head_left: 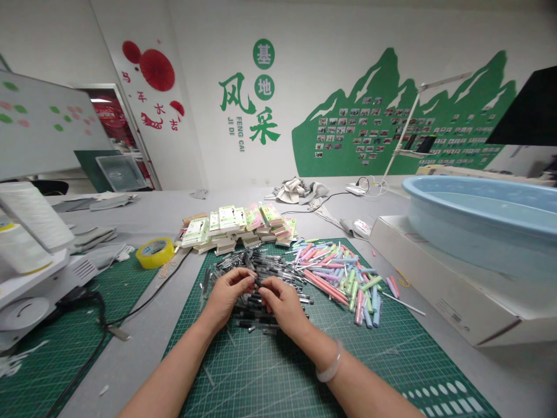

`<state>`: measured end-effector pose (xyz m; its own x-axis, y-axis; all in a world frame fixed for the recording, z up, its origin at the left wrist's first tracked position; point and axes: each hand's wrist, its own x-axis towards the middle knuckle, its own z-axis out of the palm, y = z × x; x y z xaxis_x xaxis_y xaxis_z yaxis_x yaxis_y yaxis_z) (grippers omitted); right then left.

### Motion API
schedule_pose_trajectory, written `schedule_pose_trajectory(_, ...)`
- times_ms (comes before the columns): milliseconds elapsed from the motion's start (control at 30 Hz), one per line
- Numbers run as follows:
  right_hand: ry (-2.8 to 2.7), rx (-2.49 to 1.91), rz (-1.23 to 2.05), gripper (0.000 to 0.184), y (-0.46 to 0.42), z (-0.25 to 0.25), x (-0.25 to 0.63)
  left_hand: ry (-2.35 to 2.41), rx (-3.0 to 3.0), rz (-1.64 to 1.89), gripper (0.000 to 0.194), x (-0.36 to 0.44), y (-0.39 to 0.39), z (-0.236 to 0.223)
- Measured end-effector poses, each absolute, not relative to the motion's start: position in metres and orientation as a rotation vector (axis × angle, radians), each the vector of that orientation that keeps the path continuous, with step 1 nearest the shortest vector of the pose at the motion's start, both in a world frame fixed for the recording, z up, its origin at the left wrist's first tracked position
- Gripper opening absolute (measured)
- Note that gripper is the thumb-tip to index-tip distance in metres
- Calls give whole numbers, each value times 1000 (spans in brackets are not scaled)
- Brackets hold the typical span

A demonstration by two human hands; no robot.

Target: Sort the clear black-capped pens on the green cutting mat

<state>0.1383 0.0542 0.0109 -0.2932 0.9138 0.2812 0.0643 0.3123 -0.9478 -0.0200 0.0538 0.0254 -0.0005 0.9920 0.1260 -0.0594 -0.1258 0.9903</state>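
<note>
Both my hands meet over a heap of black-and-clear pen refills (270, 268) on a green cutting mat (278, 360). My left hand (228, 292) and my right hand (282, 300) pinch the two ends of one small dark pen part (257, 283) between fingertips. A pale bangle sits on my right wrist. To the right of the hands lies a pile of pastel pink, green and blue pen barrels (343, 278). Behind the heap stand stacks of small green and pink packets (237, 226).
A yellow tape roll (154, 253) lies at the left of the mat. A white machine with a thread spool (30, 255) and a black cable occupy the left edge. A white box (444, 278) carrying a blue basin (483, 217) fills the right side.
</note>
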Motion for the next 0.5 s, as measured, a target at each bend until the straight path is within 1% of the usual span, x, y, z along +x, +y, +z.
schedule_pose_trajectory(167,-1591,-884,1168,11,56,8,137,1123,1365,1269,21,-16,50,28)
schedule_pose_trajectory(300,-1585,-929,1219,12,56,3,136,1156,1220,1422,27,-21,55,26)
schedule_pose_trajectory(400,-1600,-942,1207,9,56,2,136,1138,1050,1536,34,-26,60,23)
schedule_pose_trajectory(500,-1609,-943,1185,12,55,4,137,1117,1093,1467,34,-25,59,22)
